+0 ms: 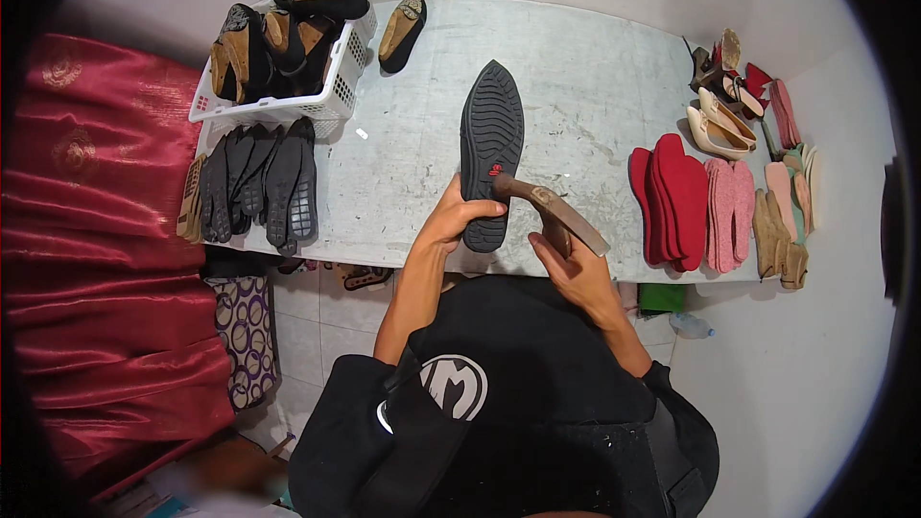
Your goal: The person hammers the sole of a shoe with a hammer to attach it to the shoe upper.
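My left hand (449,221) grips a black shoe (494,120) near its heel, thumb across the sole. The shoe is held sole up, its pointed toe away from me, above the table. A small red mark shows on the ridged sole. In my right hand (582,278) is a hammer (556,211) with a worn metal head; its handle is mostly hidden by the hand. The hammer's round face overlaps the sole just below the red mark; I cannot tell whether it touches.
A white basket (341,96) of shoes stands at the far left, one shoe (403,34) beside it. Black soles (259,182) lie at the left edge. Red insoles (676,201), pink insoles (729,211) and cream shoes (720,125) line the right. A red curtain (106,249) hangs left.
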The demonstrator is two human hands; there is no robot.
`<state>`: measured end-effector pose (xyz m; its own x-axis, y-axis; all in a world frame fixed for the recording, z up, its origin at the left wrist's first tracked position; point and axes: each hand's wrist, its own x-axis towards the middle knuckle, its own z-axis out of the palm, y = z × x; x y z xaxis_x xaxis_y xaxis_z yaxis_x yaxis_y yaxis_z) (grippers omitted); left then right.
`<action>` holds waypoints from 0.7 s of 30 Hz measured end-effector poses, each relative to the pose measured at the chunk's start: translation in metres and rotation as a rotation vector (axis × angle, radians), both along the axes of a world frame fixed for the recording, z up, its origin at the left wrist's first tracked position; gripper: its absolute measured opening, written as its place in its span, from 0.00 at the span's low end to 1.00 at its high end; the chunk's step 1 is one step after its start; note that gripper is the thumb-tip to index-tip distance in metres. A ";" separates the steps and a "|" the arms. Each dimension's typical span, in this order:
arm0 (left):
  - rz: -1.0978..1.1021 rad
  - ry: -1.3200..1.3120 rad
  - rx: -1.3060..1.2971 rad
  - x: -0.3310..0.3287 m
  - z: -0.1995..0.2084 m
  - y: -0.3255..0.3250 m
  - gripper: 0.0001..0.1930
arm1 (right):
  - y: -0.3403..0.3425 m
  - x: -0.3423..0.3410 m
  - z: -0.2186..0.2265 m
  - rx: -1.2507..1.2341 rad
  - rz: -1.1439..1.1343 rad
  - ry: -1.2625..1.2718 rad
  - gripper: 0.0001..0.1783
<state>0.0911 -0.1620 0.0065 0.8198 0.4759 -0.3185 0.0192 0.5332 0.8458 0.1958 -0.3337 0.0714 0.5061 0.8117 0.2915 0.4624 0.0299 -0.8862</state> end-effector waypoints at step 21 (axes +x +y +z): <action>0.053 0.073 0.044 -0.005 -0.019 -0.003 0.23 | 0.010 0.002 0.002 -0.271 0.130 0.093 0.12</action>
<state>0.0865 -0.1646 -0.0127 0.7685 0.5327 -0.3545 0.0547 0.4973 0.8659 0.1981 -0.3233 0.0739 0.4074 0.9132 0.0130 0.3865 -0.1595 -0.9084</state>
